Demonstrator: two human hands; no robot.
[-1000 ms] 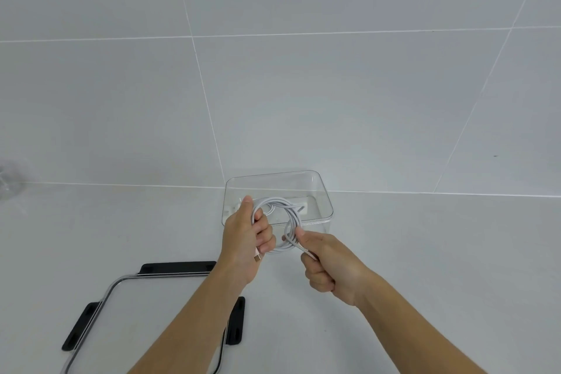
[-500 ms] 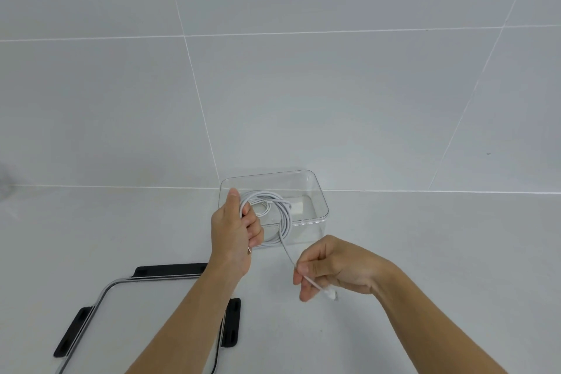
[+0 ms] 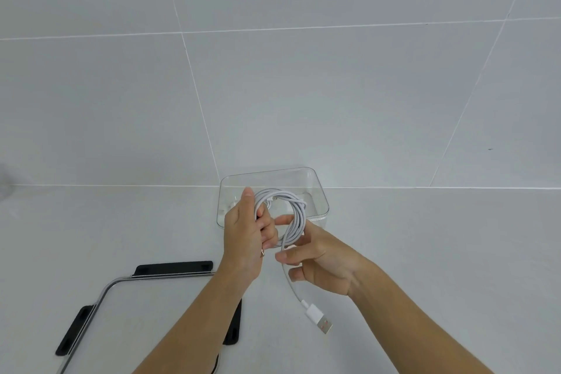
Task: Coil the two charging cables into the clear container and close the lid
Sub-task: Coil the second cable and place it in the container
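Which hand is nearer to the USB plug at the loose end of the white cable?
Right. The plug is just below the right hand, which pinches the cable above it. The left hand is farther up and left, gripping the cable's loops.

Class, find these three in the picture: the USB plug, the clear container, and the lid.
USB plug (image 3: 318, 317), head view, on its white housing.
clear container (image 3: 273, 180), head view, on its far wall.
lid (image 3: 136, 319), head view, on its clear panel.
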